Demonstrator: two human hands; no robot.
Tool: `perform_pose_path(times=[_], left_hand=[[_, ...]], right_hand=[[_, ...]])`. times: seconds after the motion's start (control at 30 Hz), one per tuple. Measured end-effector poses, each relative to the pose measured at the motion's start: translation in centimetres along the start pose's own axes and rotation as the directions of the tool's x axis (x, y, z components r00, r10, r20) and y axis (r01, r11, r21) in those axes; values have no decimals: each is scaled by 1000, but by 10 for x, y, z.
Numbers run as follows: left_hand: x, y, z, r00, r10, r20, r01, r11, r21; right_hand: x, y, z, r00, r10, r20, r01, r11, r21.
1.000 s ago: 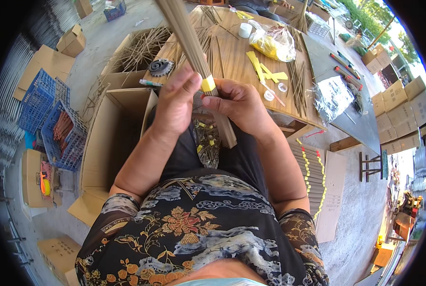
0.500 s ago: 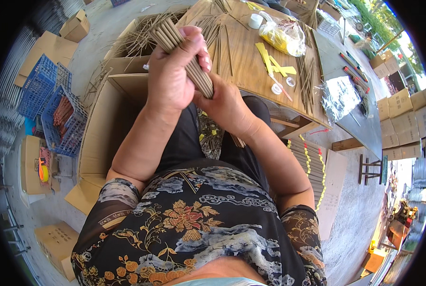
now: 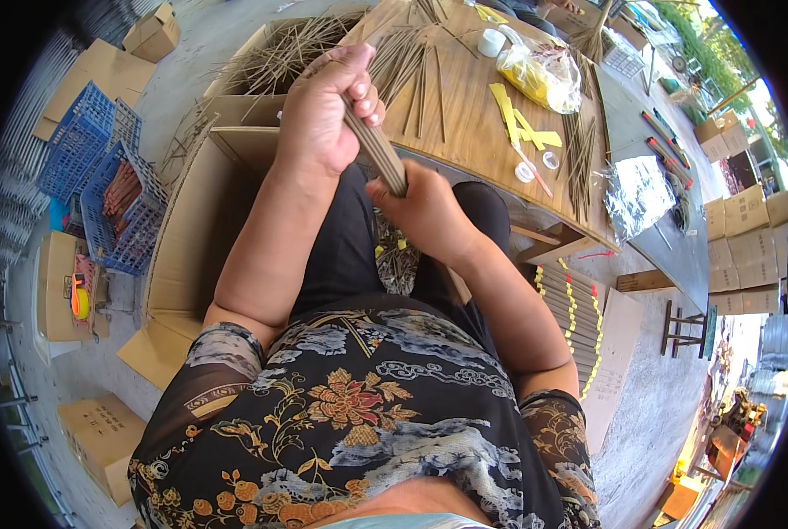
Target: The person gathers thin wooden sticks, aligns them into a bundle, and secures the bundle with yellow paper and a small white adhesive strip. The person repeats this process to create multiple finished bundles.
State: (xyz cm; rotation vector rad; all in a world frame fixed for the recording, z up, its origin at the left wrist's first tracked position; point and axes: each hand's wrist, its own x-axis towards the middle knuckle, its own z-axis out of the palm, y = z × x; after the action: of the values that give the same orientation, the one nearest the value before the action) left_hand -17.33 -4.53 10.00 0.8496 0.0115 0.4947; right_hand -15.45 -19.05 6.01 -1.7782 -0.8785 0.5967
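Observation:
A tight bundle of thin brown sticks, like incense sticks, slants between my two hands above my lap. My left hand is wrapped round its upper part and hides that end. Lower down, my right hand closes on the bottom end, thumb on the near side, a little smeared by motion. More sticks show under my right forearm, by my thigh. Between my knees lies a heap of short stick pieces with yellow bits.
A wooden table ahead bears loose sticks, yellow paper strips, tape rolls and a plastic bag. An open cardboard box stands at my left, blue crates beyond. Banded stick bundles lie at the right.
The bundle has turned, so its upper end, visible before, is now hidden by my left hand. My right hand has shifted slightly down and right. The view has shifted a little.

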Motion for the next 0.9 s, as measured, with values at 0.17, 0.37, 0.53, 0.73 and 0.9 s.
perform_pose_path(times=[0.17, 0.37, 0.53, 0.73, 0.9], left_hand=[[3, 7, -2, 994, -26, 110, 33, 997, -65], [3, 15, -5, 991, -78, 113, 83, 996, -36], [7, -2, 5, 966, 123, -226, -105, 991, 88], [-3, -2, 8, 991, 109, -76, -102, 991, 81], [-10, -8, 19, 995, 93, -29, -89, 989, 116]], right_hand=[[-1, 1, 2, 999, -38, -22, 38, 999, -2], [-4, 10, 5, 1000, -16, 6, 16, 1000, -6], [3, 15, 3, 982, -99, -163, 34, 931, -362], [-1, 13, -12, 999, -47, 9, 48, 952, -302], [-3, -7, -17, 988, -156, -7, 149, 954, -260]])
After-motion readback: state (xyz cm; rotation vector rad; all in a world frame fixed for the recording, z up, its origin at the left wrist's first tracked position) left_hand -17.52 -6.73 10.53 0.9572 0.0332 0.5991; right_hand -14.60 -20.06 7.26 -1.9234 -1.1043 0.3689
